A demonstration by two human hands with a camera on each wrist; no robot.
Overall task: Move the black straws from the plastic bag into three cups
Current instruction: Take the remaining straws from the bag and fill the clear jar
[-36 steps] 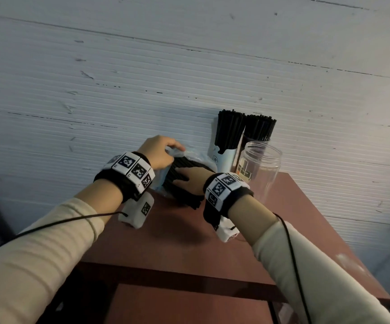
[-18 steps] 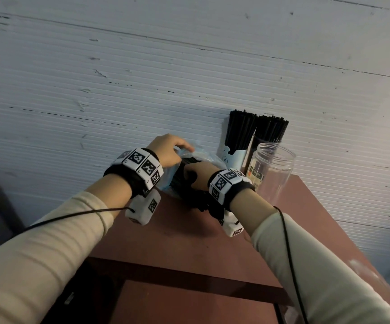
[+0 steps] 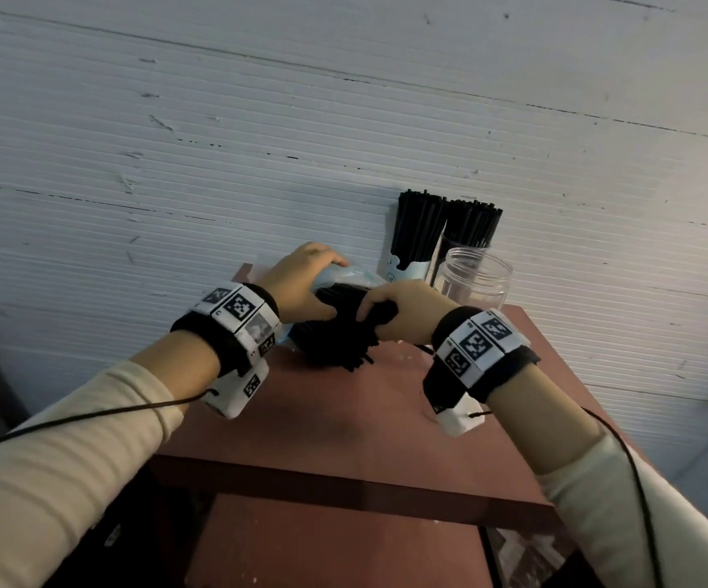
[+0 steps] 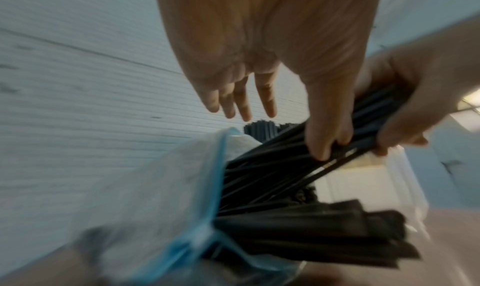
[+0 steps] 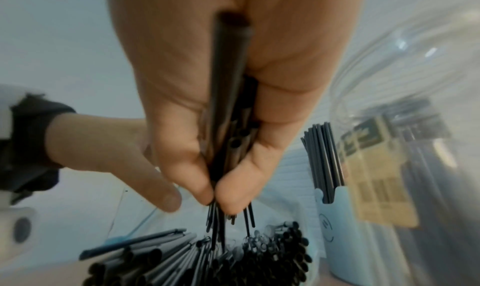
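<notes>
A clear plastic bag point(image 3: 345, 275) with a blue edge point(image 4: 218, 179) lies on the red-brown table point(image 3: 343, 422), full of black straws point(image 4: 298, 229). My right hand point(image 3: 379, 309) grips a bundle of these straws point(image 5: 228, 109) between thumb and fingers, half drawn out of the bag's mouth. My left hand point(image 3: 307, 271) hovers over the bag with its fingers point(image 4: 241, 101) nearly straight, and its thumb touches the bundle. A light blue cup point(image 3: 401, 267) and a second cup point(image 3: 464, 235) behind it both hold straws. An empty clear jar point(image 3: 475, 280) stands just right of my right hand.
The cups stand against a white ribbed wall point(image 3: 259, 142) at the table's far edge. The near half of the table top is bare wood. A lower shelf point(image 3: 335, 541) shows under the table's front edge. Cables run along both sleeves.
My right hand lay flat on the straws; now it has closed round a bundle and pulled it toward me, partly out of the bag. My left hand stays over the bag.
</notes>
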